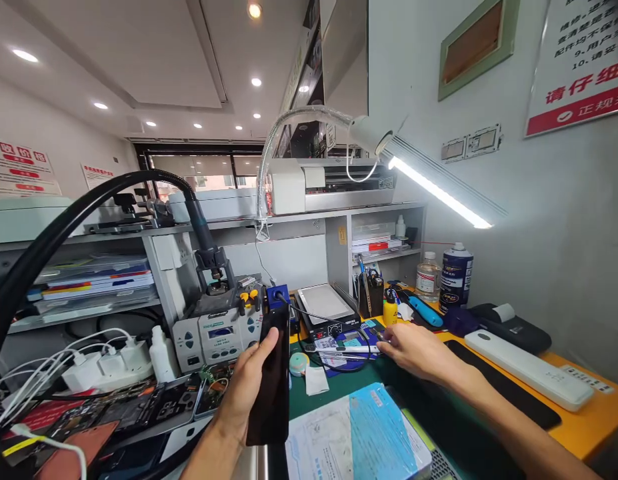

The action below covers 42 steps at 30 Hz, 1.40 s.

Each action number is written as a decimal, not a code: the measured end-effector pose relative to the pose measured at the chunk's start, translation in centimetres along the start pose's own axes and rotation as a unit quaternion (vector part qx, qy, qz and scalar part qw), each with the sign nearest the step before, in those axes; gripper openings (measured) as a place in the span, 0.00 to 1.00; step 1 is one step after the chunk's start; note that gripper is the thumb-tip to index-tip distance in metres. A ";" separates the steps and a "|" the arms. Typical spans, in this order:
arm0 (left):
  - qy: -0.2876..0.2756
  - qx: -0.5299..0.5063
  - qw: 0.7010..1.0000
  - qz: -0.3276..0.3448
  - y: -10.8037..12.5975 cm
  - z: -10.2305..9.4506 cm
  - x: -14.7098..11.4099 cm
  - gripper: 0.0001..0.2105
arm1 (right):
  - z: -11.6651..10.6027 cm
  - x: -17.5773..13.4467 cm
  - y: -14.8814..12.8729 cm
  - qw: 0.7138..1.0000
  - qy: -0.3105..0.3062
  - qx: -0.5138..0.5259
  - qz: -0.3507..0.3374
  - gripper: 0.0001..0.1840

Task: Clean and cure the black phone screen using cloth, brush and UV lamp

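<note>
Grey shelving [339, 247] stands behind an orange desk [599, 421] that carries a green mat [346, 381]. From the mat's middle, stacked clear trays [133, 299] at ten o'clock hold papers and folders [96, 285]. At one o'clock, a black pen holder [373, 295] keeps tall tools [361, 267] upright. Toward two o'clock come a yellow bottle [390, 311], a clear bottle [429, 280] with a red-and-white label, and a dark blue spray can [456, 280]. At five o'clock lies a blue-and-white package [359, 430] (its inside is hidden).

At nine o'clock, the left hand [243, 383] grips a dark phone [269, 410], held upright above the desk, thumb laid across its front; the other fingers pass behind it, out of sight. The right hand [411, 347] reaches in from four o'clock, back of the hand upward, forearm stretched out. Its fingers are bent and drawn close together beside slim tools [346, 349] lying across a blue pad [353, 339]; whether they pinch anything cannot be told.
</note>
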<state>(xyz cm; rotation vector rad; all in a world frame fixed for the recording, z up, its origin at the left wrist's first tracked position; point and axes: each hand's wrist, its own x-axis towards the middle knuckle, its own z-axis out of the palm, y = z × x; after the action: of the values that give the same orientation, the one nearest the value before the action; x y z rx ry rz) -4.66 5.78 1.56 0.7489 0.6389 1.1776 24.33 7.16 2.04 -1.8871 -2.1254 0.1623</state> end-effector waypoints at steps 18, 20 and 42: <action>-0.102 0.322 0.938 0.080 2.1 -0.3 -1.5 0.17 | 2.6 4.2 -8.2 0.939 -0.067 0.314 -0.127 0.08; -0.144 0.352 0.922 0.074 2.0 0.0 -1.8 0.17 | 1.2 4.7 -7.8 0.912 -0.085 0.389 -0.103 0.10; -0.211 0.432 0.877 -0.005 2.0 -1.4 -1.2 0.19 | -1.4 4.7 -5.1 0.828 -0.190 0.522 -0.077 0.09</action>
<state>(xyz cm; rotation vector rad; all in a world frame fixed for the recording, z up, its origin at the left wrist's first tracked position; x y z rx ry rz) -7.26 5.26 2.36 1.7023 0.7890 0.6325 19.44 10.92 5.45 -1.0439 -1.7303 1.4281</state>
